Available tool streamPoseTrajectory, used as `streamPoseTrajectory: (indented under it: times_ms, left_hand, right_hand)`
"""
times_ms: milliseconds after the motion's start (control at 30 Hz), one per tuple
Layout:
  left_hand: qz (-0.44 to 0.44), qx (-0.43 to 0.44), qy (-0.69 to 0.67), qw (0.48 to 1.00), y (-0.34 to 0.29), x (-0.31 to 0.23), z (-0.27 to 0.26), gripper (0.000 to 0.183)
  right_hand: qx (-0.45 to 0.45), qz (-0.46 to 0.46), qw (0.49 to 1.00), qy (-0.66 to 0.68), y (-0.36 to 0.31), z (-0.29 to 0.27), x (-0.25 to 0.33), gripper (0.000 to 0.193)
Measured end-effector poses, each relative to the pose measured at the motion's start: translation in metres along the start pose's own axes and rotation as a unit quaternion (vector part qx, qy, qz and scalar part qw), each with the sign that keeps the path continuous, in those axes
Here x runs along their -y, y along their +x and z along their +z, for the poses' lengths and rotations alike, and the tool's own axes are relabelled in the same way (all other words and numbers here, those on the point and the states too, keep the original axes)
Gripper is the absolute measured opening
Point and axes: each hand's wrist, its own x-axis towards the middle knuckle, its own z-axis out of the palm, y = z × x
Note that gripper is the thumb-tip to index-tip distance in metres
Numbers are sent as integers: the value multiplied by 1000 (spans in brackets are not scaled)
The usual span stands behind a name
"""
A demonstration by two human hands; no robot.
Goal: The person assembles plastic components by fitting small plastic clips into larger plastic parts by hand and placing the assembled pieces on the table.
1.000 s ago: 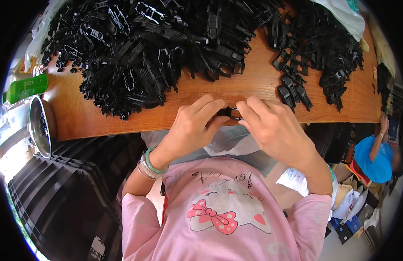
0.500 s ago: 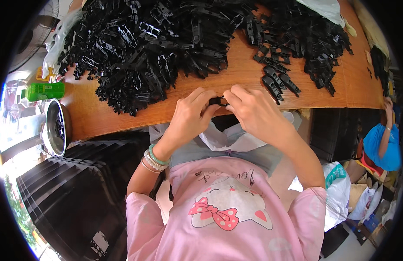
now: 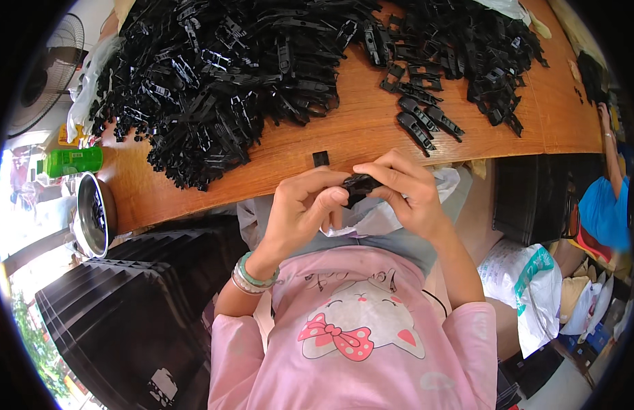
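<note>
Between my two hands, just off the table's near edge, is a small black plastic part (image 3: 360,185). My left hand (image 3: 306,205) pinches its left end with thumb and index finger. At its right end, my right hand (image 3: 406,188) grips it between thumb and fingers. The fingers cover much of it, so its full shape is hidden. A small flat black piece (image 3: 320,158) lies alone on the wooden table (image 3: 262,167), just beyond my left hand. Several longer black plastic parts (image 3: 419,123) lie side by side beyond my right hand.
A big heap of black plastic parts (image 3: 228,82) covers the table's far left; a smaller heap (image 3: 467,55) lies far right. A green bottle (image 3: 74,161) and a metal bowl (image 3: 91,215) are at the left. Black crates (image 3: 125,307) stand below. Someone in blue (image 3: 604,212) is at right.
Both hands have drawn back from the table edge toward my body, and the black part is now turned between them. The small flat black piece now shows on the table.
</note>
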Motion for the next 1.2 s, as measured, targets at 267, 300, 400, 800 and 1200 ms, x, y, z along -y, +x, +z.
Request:
streamPoseTrajectory:
  times_ms: [267, 300, 400, 800, 1200]
  left_hand:
    - [-87, 47, -70, 993, -9, -1, 12, 24]
    - [-91, 27, -39, 995, -11, 2, 13, 22]
    - [-122, 7, -103, 987, -12, 8, 15, 21]
    - [-95, -41, -100, 990, -11, 12, 15, 22]
    - [-121, -52, -68, 989, 7, -4, 21, 23]
  right_hand:
    - [51, -67, 992, -99, -3, -4, 15, 34]
    - [73, -82, 981, -160, -1, -4, 23, 31]
    - [105, -79, 974, -183, 1, -5, 21, 27]
    - [23, 97, 911, -399, 54, -100, -76, 11]
    - [-89, 317, 890, 316, -16, -37, 16, 27]
